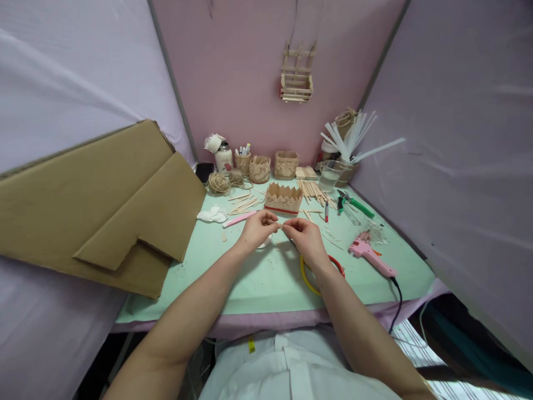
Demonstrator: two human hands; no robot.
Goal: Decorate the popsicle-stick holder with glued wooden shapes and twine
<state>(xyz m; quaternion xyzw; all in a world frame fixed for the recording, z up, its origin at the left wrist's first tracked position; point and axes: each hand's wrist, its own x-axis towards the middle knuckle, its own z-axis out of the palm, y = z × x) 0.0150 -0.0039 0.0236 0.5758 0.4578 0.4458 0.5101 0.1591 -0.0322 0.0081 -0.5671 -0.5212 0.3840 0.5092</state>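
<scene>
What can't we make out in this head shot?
Head view: whatever is between the left hand and right hand; too small to identify.
Head view: white item; partly hidden by the left hand.
Head view: red-and-yellow handles; partly covered by the right forearm.
Head view: cardboard; left end cut off by the picture's edge.

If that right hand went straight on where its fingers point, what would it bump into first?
Most likely the left hand: the right hand points across toward it, and they look very close. Depth is hard to judge, and whether something tiny sits between is unclear.
</scene>
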